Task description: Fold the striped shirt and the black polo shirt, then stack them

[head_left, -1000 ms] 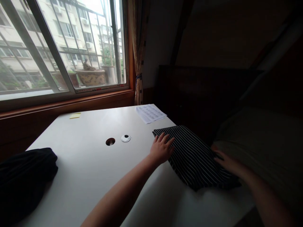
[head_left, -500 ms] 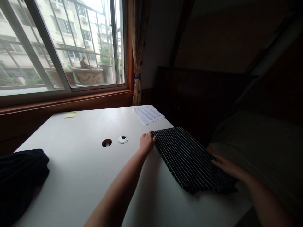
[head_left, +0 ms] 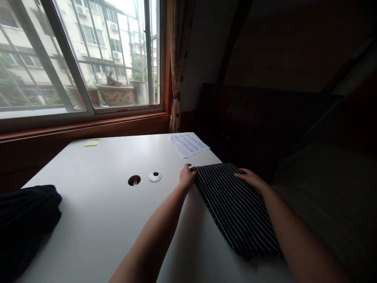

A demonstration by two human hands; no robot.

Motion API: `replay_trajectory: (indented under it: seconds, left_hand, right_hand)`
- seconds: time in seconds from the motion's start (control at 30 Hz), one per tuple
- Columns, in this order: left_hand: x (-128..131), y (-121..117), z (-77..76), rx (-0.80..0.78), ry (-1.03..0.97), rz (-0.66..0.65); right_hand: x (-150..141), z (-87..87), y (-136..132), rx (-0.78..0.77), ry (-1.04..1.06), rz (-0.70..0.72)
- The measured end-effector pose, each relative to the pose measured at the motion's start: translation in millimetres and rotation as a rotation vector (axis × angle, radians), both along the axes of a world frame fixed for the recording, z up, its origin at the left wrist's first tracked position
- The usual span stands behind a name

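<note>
A folded black cloth with thin white stripes (head_left: pixel 232 208) lies along the right edge of a white table (head_left: pixel 112 212). My left hand (head_left: pixel 187 177) pinches the cloth's far left corner, fingers closed on the fabric. On the cloth's far right corner rests my right hand (head_left: pixel 250 179), fingers laid flat on the fabric. Both forearms reach forward across the table.
A dark bundle of fabric (head_left: pixel 23 220) sits at the table's left near edge. A round cable hole (head_left: pixel 134 180) and its white cap (head_left: pixel 154 177) mark the middle. Printed paper (head_left: pixel 188 144) and a yellow sticky note (head_left: pixel 91 143) lie at the far side. A window is behind.
My left hand slid off the cloth's top to its far left corner and closed on it. My right hand moved from the near right edge up to the far right corner.
</note>
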State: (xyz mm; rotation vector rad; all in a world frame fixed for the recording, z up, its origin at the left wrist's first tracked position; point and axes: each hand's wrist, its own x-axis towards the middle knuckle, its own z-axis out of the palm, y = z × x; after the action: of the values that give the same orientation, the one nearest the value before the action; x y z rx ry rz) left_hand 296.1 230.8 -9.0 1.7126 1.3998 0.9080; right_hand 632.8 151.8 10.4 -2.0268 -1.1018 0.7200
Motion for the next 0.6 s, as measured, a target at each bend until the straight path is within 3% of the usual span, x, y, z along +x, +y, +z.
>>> replay_trajectory:
  seconds: [0.17,0.37,0.5,0.6]
  left_hand:
    - [5.1,7.9,6.9,0.021,-0.060,0.021]
    - [10.2,11.8,10.8,0.090,-0.021,0.005]
    - [6.5,-11.6,18.1,0.259,0.053,-0.092]
    - [2.1,-42.2,23.1,0.414,0.090,-0.310]
  right_hand:
    - [7.3,-7.7,11.1,0.076,-0.040,-0.078]
    - [5.7,-14.6,3.6,0.130,-0.145,-0.105]
    - [-4.0,-15.6,-8.2,0.129,-0.256,-0.072]
    - [-24.3,-13.2,-24.2,0.197,-0.487,0.050]
